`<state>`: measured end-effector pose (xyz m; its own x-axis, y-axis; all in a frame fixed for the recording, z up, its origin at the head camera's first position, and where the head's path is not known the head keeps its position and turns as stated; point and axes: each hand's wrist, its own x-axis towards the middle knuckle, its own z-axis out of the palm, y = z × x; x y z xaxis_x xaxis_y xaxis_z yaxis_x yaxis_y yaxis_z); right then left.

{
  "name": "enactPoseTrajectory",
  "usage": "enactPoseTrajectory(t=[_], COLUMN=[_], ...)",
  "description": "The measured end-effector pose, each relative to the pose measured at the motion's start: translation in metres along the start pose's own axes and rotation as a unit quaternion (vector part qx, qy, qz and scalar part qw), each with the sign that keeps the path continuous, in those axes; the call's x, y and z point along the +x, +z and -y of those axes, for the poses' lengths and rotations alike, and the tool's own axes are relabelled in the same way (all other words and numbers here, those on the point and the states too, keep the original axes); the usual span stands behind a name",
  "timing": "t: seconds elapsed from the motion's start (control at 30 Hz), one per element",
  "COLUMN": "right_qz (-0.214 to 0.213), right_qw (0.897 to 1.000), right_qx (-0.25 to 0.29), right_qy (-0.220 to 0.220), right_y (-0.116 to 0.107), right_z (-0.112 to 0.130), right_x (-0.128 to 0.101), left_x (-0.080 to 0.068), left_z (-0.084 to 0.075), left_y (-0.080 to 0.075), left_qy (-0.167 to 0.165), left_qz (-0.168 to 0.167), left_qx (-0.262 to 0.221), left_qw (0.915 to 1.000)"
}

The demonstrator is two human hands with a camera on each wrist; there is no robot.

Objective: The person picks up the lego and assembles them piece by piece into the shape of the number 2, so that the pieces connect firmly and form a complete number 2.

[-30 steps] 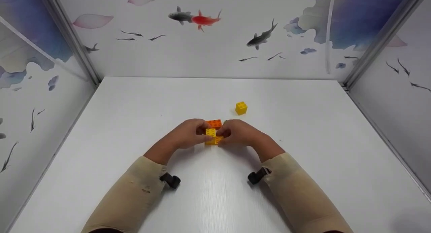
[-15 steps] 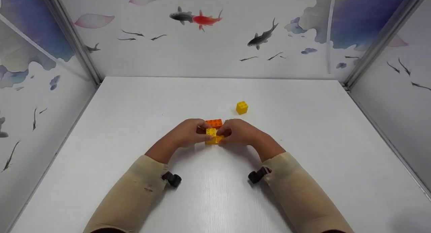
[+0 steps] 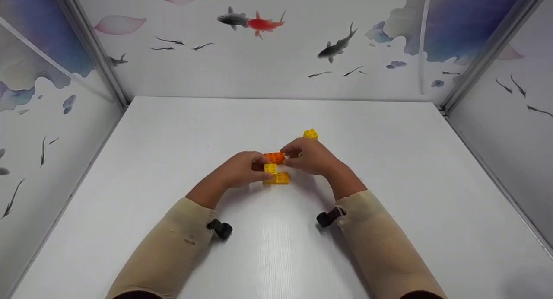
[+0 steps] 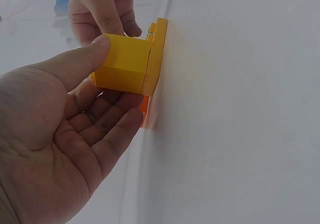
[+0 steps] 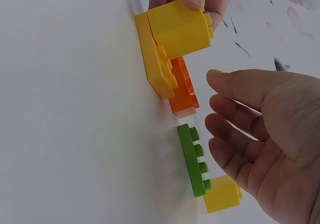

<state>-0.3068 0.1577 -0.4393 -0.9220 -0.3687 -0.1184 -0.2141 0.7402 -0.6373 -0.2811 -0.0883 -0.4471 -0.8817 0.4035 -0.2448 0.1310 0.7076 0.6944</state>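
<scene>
My left hand (image 3: 242, 169) pinches a yellow square toy brick (image 4: 122, 66) between thumb and fingers. That brick sits on one end of a low yellow-orange brick (image 5: 154, 59) lying on the table; the bare studs of its other end show. Just behind them lies an orange brick (image 3: 274, 157), partly covered by the left fingers. My right hand (image 3: 313, 156) is beside the orange brick's right end, fingers loosely bent and holding nothing. Past its fingertips in the right wrist view is a thin green brick (image 5: 191, 159), mostly hidden by the hand in the head view.
A second yellow square brick (image 3: 310, 134) stands farther back, beyond the right hand and near the green brick. The white table (image 3: 173, 130) is bounded by a printed back wall (image 3: 276, 61) and side walls.
My right hand has let go of the low yellow-orange brick and moved back and slightly right, now overlapping the far yellow brick. The left hand keeps its grip in nearly the same place.
</scene>
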Motion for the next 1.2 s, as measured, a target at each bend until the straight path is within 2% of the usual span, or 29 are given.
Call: enactPoseTrajectory(t=[0.4,0.63,0.77,0.97,1.2], right_qz=[-0.003,0.002,-0.002,-0.023,-0.054], right_qw=[0.999,0.999,0.999,1.000,0.998], right_qx=[0.008,0.007,0.014,0.005,-0.004], right_qy=[0.033,0.047,0.050,0.018,-0.026], right_y=[0.016,0.020,0.019,0.011,-0.003], right_z=[0.004,0.002,0.003,0.003,0.005], right_x=[0.018,0.021,0.021,0.015,0.000], left_x=[-0.001,0.000,-0.001,0.000,0.003], left_z=[0.001,0.001,0.000,0.001,-0.001], left_y=[0.000,0.000,0.001,0.002,-0.001], left_qy=[0.010,-0.001,0.009,0.033,0.022], left_qz=[0.001,-0.001,-0.005,-0.007,0.002], left_qx=[0.003,0.003,0.006,0.012,0.015], left_qw=[0.9999,1.0000,0.9999,0.9994,0.9996])
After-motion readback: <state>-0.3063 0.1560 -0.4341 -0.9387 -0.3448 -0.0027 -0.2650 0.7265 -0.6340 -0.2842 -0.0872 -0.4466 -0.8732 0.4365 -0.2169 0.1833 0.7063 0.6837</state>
